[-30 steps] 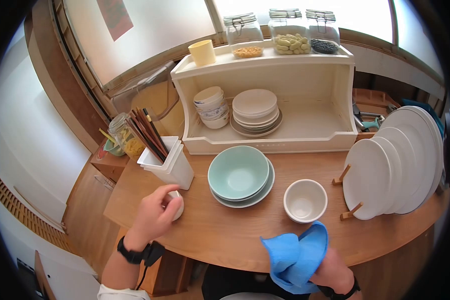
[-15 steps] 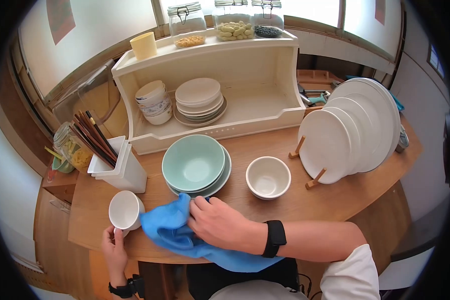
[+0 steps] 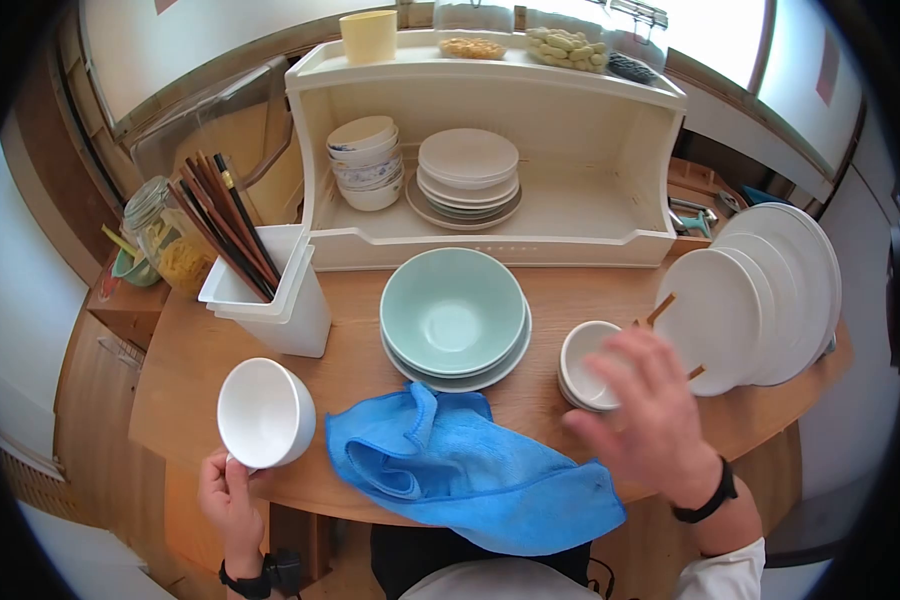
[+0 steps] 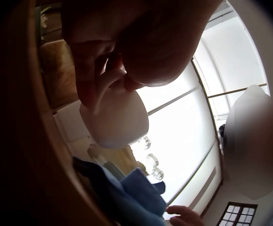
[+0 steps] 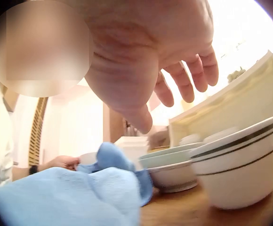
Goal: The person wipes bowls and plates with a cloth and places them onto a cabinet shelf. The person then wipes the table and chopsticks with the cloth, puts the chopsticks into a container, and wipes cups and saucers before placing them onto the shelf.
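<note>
At the table's left front, my left hand (image 3: 232, 505) pinches the handle of a white cup (image 3: 266, 412), whose mouth tilts toward the head camera; the left wrist view shows the fingers round that handle (image 4: 109, 80). My right hand (image 3: 655, 415) hovers with spread fingers over the near right side of a small white bowl (image 3: 585, 362), holding nothing. In the right wrist view the hand (image 5: 160, 52) is above and left of the dark-striped bowl (image 5: 240, 165). A blue cloth (image 3: 470, 465) lies crumpled along the front edge, between the hands.
Green bowls (image 3: 452, 312) stand stacked mid-table. A white holder (image 3: 295, 310) with chopsticks is at left, and white plates (image 3: 710, 310) stand in a wooden rack at right. Behind, a cream shelf (image 3: 590, 250) carries bowls, plates and jars.
The right hand has let go of the blue cloth and moved right, to the small white bowl. The cloth lies spread along the front edge. The left hand keeps hold of the cup, gripped since the earliest frame.
</note>
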`<action>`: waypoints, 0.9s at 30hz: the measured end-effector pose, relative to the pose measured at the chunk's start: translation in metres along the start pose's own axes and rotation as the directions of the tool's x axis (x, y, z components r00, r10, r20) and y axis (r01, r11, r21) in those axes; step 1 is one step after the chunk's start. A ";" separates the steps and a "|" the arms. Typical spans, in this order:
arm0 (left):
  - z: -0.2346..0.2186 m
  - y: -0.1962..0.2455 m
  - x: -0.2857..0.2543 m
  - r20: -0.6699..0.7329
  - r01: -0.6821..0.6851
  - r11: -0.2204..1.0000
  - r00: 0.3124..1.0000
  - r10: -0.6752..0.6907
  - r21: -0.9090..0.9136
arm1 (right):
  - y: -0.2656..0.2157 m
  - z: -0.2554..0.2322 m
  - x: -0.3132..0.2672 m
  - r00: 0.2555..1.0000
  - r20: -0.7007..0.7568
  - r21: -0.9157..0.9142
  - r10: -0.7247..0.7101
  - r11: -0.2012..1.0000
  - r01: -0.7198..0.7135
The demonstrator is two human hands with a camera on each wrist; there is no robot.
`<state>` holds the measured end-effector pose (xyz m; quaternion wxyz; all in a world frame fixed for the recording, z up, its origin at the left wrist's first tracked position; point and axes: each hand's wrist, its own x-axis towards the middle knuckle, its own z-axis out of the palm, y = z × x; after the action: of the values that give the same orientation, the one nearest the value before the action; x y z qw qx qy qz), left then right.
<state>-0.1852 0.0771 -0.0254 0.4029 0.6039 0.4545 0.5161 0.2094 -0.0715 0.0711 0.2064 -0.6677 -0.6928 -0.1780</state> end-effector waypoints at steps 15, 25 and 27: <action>0.144 0.106 0.076 0.399 -0.168 0.971 0.889 0.224 -0.171 | 0.041 0.023 -0.001 0.941 0.263 0.151 0.215 0.954 -0.260; 0.130 0.100 0.066 0.180 -0.163 0.934 0.957 0.228 -0.317 | 0.017 -0.011 0.068 0.983 -0.118 0.200 0.138 0.973 -0.112; 0.114 0.099 0.061 0.126 -0.223 0.927 0.954 0.270 -0.302 | 0.007 0.002 0.091 0.989 -0.148 0.322 0.029 0.947 0.021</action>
<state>-0.0558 0.1081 0.0684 0.4534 0.6329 0.2610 0.5707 0.2140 0.0075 0.1167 0.3648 -0.6111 -0.6935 -0.1118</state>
